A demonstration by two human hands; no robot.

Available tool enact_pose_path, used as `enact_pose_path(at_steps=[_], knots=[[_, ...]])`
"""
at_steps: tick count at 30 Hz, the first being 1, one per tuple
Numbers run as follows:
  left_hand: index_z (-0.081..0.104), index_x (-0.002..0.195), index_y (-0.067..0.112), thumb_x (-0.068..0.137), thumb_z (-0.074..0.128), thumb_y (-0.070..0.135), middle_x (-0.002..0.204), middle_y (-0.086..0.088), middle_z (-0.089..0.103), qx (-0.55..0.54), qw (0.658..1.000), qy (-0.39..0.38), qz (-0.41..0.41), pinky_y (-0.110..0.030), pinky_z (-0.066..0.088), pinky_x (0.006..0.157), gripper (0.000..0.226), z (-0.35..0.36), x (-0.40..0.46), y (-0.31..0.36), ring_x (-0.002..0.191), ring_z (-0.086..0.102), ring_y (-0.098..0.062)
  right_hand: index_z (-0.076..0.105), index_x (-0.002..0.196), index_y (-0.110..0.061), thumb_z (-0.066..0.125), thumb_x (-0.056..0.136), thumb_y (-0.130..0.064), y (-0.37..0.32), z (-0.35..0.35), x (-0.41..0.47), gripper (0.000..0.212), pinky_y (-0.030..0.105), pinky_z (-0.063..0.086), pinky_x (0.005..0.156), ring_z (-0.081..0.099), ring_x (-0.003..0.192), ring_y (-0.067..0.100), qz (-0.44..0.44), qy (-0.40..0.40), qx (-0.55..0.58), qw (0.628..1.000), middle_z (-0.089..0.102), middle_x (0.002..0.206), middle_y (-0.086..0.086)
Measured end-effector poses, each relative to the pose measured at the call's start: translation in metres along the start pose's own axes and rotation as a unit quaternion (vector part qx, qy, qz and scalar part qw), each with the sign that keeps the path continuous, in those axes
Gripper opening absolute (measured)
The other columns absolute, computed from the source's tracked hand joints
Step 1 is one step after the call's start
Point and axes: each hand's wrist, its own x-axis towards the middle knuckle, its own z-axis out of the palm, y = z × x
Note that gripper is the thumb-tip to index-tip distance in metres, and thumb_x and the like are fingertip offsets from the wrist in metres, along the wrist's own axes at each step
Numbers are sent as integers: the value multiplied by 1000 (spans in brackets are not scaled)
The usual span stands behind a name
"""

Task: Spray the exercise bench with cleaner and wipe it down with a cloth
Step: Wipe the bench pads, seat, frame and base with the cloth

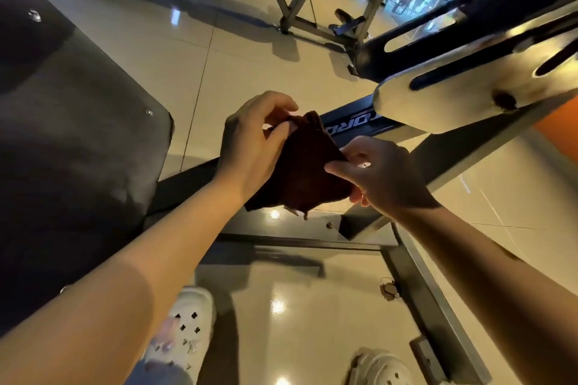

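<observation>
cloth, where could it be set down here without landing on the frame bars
Both hands, left and right, hold the cloth in the air. Bare spots: the bench pad on the left, and the floor tiles between pad and frame. Crowded: directly below the cloth, where frame bars cross, and by the shoes.

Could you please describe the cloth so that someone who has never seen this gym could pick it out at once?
Start from the grey metal frame on the glossy tiled floor, right of the black bench pad. Above it, the left hand and right hand hold a cloth between them. It is the only soft, dark brown, crumpled thing there.
</observation>
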Motion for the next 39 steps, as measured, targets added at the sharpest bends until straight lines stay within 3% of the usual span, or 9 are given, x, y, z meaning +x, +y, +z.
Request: enact_pose_path(at_steps=[7, 10, 12, 14, 19, 23, 28, 32, 39], knots=[[62, 92, 1, 87, 42, 6, 101, -16, 55, 113, 986, 110, 54, -10, 44, 72, 21, 65, -13, -7, 87, 54, -15, 59, 100, -12, 61, 94, -37, 20, -11, 9, 26, 19, 40, 57, 55, 64, 7, -57, 73, -243, 966, 52, 77, -9], [65, 109, 0, 96, 40, 22, 111, -20, 60, 146, 983, 104, 48, -34, 56, 78, 36, 98, -24, -21, 96, 62, -29, 58, 95, -9, 69, 88, -35, 40, -15, 5, 30, 15, 28, 48, 62, 57, 17, -124, 98, -328, 931, 62, 70, 2], [59, 123, 3, 100, 40, 37, 121, -18, 62, 224, 967, 93, 75, -42, 48, 98, 46, 113, -34, -32, 112, 60, -29, 60, 94, -4, 75, 84, -27, 42, -19, 4, 29, 13, 30, 51, 64, 55, 22, -183, 115, -347, 913, 67, 73, 11], [47, 134, 8, 101, 36, 46, 132, -16, 58, 288, 947, 97, 109, -44, 35, 109, 51, 122, -42, -43, 124, 54, -28, 62, 97, -3, 71, 88, -21, 34, -17, 7, 23, 23, 42, 56, 66, 66, 26, -230, 136, -361, 894, 67, 81, 15], [40, 132, 10, 103, 37, 38, 128, -12, 62, 313, 918, 138, 199, -42, 41, 102, 40, 119, -32, -64, 121, 53, -24, 61, 113, -2, 47, 99, -21, 23, 8, 22, 28, 42, 48, 81, 61, 95, 32, -371, 132, -374, 840, 64, 105, 18], [41, 137, 10, 98, 47, 42, 133, -12, 59, 358, 921, 91, 127, -40, 34, 106, 52, 66, -65, -116, 124, 51, -24, 50, 136, -8, 41, 99, -33, 53, 31, 25, 46, 56, 27, 112, 46, 133, 36, -362, 67, -448, 815, 52, 141, 18], [51, 133, -2, 77, 69, 5, 131, -18, 59, 434, 901, 4, -22, -28, 4, 116, 59, -19, -97, -184, 117, 60, -32, 30, 152, -16, 31, 102, -51, 72, 48, 39, 61, 56, 7, 116, 29, 142, 31, -339, 93, -548, 759, 37, 154, 11], [50, 133, -3, 86, 45, 20, 134, -20, 57, 420, 907, 21, -23, -39, 22, 112, 53, -1, -97, -171, 121, 57, -33, 27, 153, -15, 30, 103, -48, 74, 49, 42, 60, 55, 9, 114, 27, 140, 31, -366, 116, -541, 748, 39, 153, 11], [55, 132, 2, 99, 53, 18, 135, -15, 57, 293, 941, 106, 133, -41, 41, 109, 37, 69, -53, -101, 127, 54, -27, 35, 150, -12, 36, 105, -43, 75, 49, 43, 55, 53, 15, 114, 32, 141, 29, -389, 134, -498, 764, 40, 153, 9]])
